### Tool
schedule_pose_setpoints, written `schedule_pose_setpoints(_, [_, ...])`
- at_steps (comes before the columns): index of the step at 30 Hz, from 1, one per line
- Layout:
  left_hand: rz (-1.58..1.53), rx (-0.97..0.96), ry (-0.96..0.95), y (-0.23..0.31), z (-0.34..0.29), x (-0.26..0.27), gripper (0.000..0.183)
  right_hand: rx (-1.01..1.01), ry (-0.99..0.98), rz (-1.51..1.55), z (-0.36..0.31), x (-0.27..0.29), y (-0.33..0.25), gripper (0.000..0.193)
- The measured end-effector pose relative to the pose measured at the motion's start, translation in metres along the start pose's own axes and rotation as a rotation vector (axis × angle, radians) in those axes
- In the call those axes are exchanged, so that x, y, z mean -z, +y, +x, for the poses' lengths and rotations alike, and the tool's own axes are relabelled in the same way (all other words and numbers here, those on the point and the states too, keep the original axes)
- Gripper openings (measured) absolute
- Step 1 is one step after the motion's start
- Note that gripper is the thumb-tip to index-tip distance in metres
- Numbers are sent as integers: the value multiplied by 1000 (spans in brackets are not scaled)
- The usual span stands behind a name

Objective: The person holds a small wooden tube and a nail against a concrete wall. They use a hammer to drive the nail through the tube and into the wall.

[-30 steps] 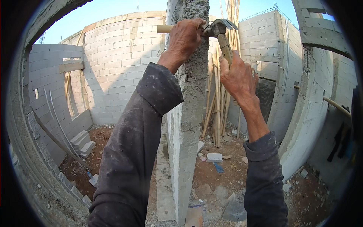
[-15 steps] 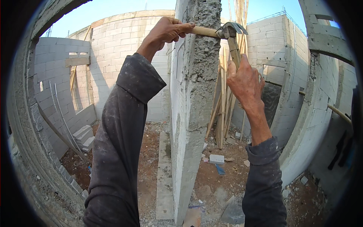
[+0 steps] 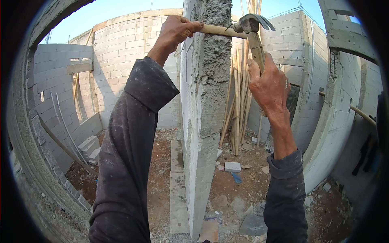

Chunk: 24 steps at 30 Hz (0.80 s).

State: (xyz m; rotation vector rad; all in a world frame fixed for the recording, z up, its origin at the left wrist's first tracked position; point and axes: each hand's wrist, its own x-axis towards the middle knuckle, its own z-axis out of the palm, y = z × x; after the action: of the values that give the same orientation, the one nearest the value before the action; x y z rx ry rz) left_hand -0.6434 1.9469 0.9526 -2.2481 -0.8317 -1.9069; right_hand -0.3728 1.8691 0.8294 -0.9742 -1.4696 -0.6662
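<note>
My left hand (image 3: 174, 33) is closed around the left part of a pale wooden stick (image 3: 215, 30), which lies sideways across the rough end of a concrete wall (image 3: 215, 65). A thin dark nail or wire stands at the stick near its right part. My right hand (image 3: 269, 85) grips the wooden handle of a claw hammer (image 3: 252, 24). Its metal head is up by the stick's right end, claws pointing right; whether they touch, I cannot tell.
Bamboo poles (image 3: 239, 101) lean behind the wall on the right. A white block (image 3: 232, 167) and rubble lie on the dirt floor. Stacked blocks (image 3: 90, 148) stand at the left. A concrete frame (image 3: 24, 121) edges the left side, and a white wall (image 3: 332, 137) curves at the right.
The hammer and my right hand have shifted slightly right, and the hammer head is a little higher, baring more of the stick's right end. My left hand keeps its hold.
</note>
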Motion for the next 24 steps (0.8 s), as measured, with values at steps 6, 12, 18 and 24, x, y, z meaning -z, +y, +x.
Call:
schedule_pose_setpoints(6, [25,28,20,-3,-4,1,53,221,487,259,-4,25,-23,27])
schedule_pose_setpoints(12, [23,-23,56,-5,3,-3,54,28,56,-148,8,-14,-2,31])
schedule_pose_setpoints(18, [26,-16,56,1,-4,5,55,194,476,310,5,26,-7,29])
schedule_pose_setpoints(24, [39,6,40,8,2,1,48,389,794,681,7,-1,-11,19])
